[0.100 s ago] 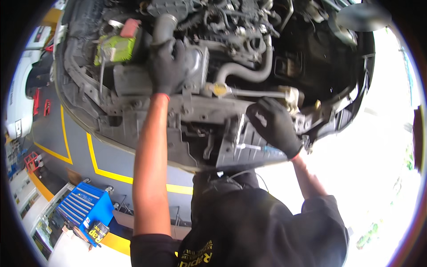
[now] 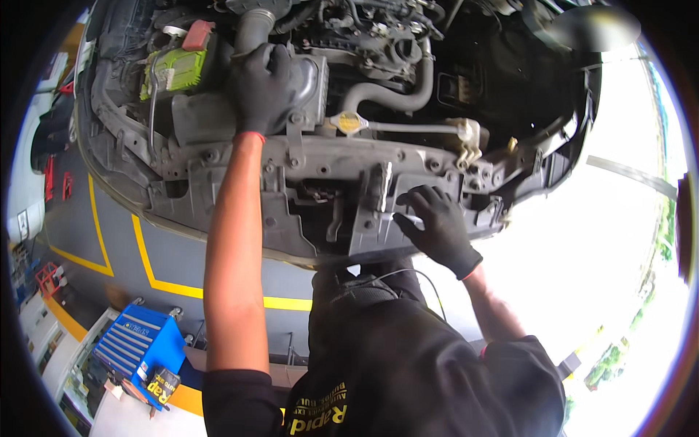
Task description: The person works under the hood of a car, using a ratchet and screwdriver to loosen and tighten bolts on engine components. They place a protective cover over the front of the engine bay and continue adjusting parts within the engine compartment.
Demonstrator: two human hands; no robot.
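Brace the left hand (image 2: 262,89), its grip unclear, by the hose (image 2: 254,30); close the right hand (image 2: 437,227), now spread, on the slim tool (image 2: 389,216)

A lime-green battery (image 2: 177,71) is sitting near the engine bay's (image 2: 524,87) left edge, and a red cover (image 2: 198,35) is resting at its far right corner. Yellow lines (image 2: 178,289) are marking the grey floor (image 2: 182,262). A blue tool chest (image 2: 167,347) (grey strips are lining its drawers) is standing toward the floor's near left corner.
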